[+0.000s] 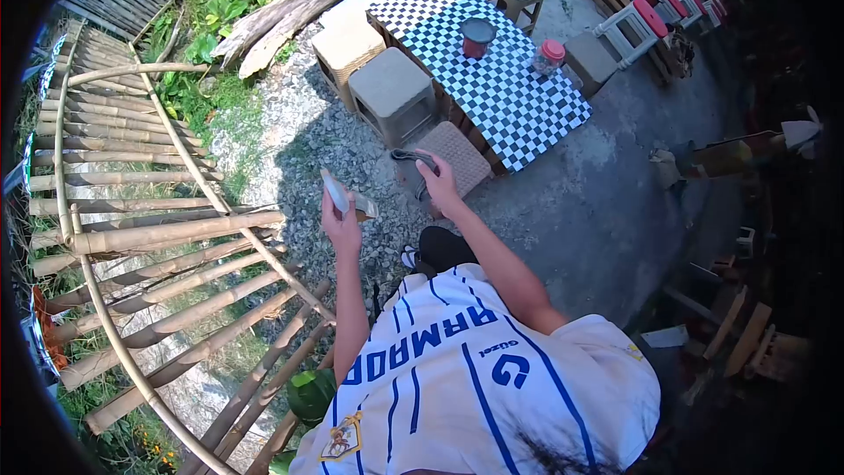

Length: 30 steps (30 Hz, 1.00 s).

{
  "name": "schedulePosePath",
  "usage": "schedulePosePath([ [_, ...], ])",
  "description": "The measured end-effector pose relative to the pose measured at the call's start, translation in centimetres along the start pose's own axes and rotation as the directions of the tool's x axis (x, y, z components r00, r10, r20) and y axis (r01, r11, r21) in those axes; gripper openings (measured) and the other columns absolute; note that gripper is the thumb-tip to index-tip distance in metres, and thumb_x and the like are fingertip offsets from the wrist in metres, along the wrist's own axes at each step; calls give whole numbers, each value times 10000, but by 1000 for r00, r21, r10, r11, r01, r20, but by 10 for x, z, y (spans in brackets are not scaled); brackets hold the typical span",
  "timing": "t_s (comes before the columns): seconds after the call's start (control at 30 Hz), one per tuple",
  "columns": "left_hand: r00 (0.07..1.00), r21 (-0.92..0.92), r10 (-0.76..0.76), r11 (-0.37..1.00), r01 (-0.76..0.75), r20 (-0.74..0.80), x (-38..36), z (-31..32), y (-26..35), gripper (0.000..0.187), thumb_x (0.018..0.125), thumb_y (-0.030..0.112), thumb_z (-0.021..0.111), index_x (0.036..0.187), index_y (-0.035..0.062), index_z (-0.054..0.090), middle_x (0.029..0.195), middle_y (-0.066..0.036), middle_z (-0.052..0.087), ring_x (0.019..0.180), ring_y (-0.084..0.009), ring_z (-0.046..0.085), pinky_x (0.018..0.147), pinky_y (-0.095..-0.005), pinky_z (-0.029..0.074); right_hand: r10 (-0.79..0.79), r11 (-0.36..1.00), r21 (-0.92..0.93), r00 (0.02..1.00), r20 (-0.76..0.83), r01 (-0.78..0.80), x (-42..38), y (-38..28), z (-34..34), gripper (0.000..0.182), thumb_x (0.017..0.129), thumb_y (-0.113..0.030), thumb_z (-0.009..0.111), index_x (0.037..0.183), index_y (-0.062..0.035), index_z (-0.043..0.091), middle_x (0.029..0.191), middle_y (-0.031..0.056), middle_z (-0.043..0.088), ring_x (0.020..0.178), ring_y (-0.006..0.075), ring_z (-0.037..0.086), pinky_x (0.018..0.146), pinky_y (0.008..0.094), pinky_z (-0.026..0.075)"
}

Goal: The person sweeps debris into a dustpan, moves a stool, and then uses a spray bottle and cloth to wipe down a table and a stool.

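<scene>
My left hand (pixel 341 222) is closed around a pale, partly see-through object (pixel 335 191); its kind is unclear, but a clear, yellowish part shows beside the fingers. My right hand (pixel 440 183) pinches a dark grey, cloth-like strip (pixel 410 156), which sticks out to the left of the fingertips. Behind that hand is a brown woven-topped stool (pixel 459 157). Both hands are apart, raised over gravel in front of my striped shirt (pixel 475 361).
A table with a checkered cover (pixel 519 97) holds a dark-lidded tub (pixel 477 38) and a red-lidded jar (pixel 549 54). Beige stools (pixel 392 92) stand along its left side. A bamboo fence (pixel 132 237) runs down the left. Red-topped stools (pixel 649 18) line the back right.
</scene>
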State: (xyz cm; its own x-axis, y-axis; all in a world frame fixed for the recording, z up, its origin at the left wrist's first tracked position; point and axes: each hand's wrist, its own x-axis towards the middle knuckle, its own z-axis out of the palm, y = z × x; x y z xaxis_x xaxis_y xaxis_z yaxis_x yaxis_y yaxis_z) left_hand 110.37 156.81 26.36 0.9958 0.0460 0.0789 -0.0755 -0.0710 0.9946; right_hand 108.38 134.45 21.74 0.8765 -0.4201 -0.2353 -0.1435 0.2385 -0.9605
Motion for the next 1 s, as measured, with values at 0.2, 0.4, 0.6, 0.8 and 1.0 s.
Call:
schedulePosePath([
  [0.2,991,-22,-27,999,30,134,-17,69,7,602,982,128,687,1496,-44,425,1322,-127,582,1166,-191,602,1029,-338,474,-1,999,-34,996,-84,-2,-1,-16,-72,348,997,-182,643,1321,-55,657,1051,18,689,886,67,587,814,243,482],
  [0.4,989,-14,-7,1000,9,148,-38,175,-2,608,977,129,694,1498,-38,431,1320,-125,580,1180,-192,597,1033,-338,471,-54,997,-58,996,-76,50,22,-40,-181,340,1009,-161,634,1329,-48,650,1067,6,678,902,51,569,818,219,464],
  [0.6,1000,-40,-3,999,3,1,-78,298,4,587,971,99,688,1492,-23,448,1383,-119,563,1200,-196,593,1049,-343,463,58,986,-158,996,73,-46,62,-67,-304,338,1011,-163,629,1326,-41,647,1056,6,688,889,57,567,807,218,461],
  [0.8,995,-41,-21,999,17,-95,-128,363,27,563,971,78,680,1481,-15,461,1405,-104,559,1205,-193,593,1052,-351,464,110,963,-261,983,150,-68,72,-90,-374,335,991,-185,646,1288,-33,670,1059,38,707,950,94,609,864,255,471],
  [1.0,987,-60,-15,998,6,-158,-168,379,34,540,975,89,678,1465,-18,479,1388,-109,574,1208,-199,597,1049,-352,468,45,992,-124,980,196,-21,56,-84,-399,338,992,-178,632,1300,-43,667,1088,36,695,973,99,595,893,254,458],
])
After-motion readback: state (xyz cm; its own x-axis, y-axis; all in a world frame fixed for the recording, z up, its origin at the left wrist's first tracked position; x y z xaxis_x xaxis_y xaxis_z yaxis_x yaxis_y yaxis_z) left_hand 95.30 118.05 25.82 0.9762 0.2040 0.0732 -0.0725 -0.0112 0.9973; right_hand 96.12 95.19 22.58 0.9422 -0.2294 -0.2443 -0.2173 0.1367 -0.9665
